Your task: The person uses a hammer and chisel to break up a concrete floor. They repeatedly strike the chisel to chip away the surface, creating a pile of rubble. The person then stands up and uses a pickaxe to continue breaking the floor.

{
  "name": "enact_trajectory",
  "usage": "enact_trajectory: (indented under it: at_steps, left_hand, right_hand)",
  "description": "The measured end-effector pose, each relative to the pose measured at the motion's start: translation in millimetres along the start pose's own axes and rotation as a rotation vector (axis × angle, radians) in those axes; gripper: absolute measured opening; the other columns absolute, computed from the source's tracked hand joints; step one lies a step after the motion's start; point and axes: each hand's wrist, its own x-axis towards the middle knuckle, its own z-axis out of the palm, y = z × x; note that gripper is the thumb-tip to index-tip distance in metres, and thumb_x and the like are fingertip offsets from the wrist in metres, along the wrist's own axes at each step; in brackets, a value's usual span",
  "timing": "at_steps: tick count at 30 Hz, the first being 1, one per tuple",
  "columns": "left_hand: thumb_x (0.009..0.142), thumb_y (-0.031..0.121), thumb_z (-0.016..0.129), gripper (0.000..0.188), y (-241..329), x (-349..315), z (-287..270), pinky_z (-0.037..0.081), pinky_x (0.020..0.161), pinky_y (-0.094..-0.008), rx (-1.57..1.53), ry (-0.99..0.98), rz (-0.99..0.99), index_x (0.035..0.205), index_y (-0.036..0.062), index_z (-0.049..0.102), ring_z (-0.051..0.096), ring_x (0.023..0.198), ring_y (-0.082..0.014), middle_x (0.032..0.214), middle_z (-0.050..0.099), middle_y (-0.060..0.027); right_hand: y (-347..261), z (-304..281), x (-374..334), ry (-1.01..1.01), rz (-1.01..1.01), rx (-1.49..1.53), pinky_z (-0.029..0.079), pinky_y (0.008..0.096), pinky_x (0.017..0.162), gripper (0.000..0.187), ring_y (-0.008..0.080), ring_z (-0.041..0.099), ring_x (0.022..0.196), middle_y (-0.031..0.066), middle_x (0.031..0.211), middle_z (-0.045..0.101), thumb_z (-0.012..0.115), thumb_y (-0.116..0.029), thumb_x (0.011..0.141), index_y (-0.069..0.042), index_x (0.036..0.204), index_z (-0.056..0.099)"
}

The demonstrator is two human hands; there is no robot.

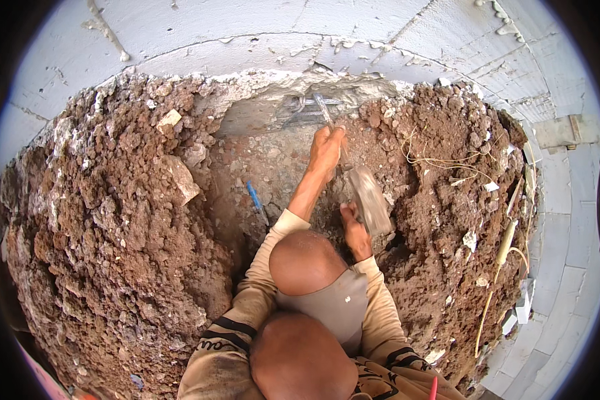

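My left hand (pixel 327 150) is closed around a metal chisel (pixel 323 108), whose far end reaches into a broken-out hollow in the concrete (pixel 253 119) at the foot of the wall. Exposed metal bars (pixel 300 109) show in that hollow beside the chisel. Lower and to the right, my right hand (pixel 356 228) grips a hammer (pixel 371 200). The hammer's blocky head is smeared by motion and stands near the chisel's rear end; most of its handle is hidden. On the dirt left of my left forearm lies a thin blue rod-like thing (pixel 254 196).
Heaped brown soil and rubble (pixel 127 220) rises on the left, with more soil (pixel 447 247) on the right. A pale block wall (pixel 247 50) curves across the far side. Thin yellowish wire (pixel 440 160) and a pale cord (pixel 485 313) lie on the right.
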Motion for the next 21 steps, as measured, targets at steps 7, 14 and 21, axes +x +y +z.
enact_trajectory:
  at_steps: [7, 14, 21]
  left_hand:
    - [0.094, 0.022, 0.061, 0.018, 0, 8, -8, 0.041, 0.052, -0.0269, -0.062, -0.030, 0.025, 0.089, 0.0059, 0.058, 0.050, 0.061, -0.0088, 0.072, 0.054, 0.0009]
    - [0.092, 0.021, 0.065, 0.018, -4, 15, -9, 0.044, 0.052, -0.0275, -0.099, -0.012, 0.014, 0.093, 0.0043, 0.059, 0.053, 0.062, -0.0109, 0.075, 0.056, -0.0018]
    - [0.092, 0.025, 0.066, 0.022, 1, 11, -5, 0.041, 0.048, -0.0260, -0.081, 0.019, -0.049, 0.089, 0.0044, 0.057, 0.053, 0.059, -0.0112, 0.074, 0.057, -0.0022]
  right_hand:
    - [-86, -27, 9, 0.041, -0.083, 0.529, 0.036, 0.0293, 0.050, 0.029, 0.0127, 0.044, 0.056, 0.0044, 0.063, 0.050, 0.060, -0.013, 0.096, -0.003, 0.072, 0.048]
    - [-35, 2, 28, -0.078, 0.390, 0.199, 0.038, 0.0344, 0.051, 0.021, 0.0167, 0.045, 0.051, -0.0011, 0.057, 0.048, 0.070, -0.009, 0.084, -0.002, 0.073, 0.055]
    - [-88, -12, 18, 0.199, -0.196, 0.757, 0.033, 0.0308, 0.048, 0.028, 0.0121, 0.040, 0.049, 0.0019, 0.055, 0.047, 0.066, -0.010, 0.088, -0.005, 0.067, 0.049]
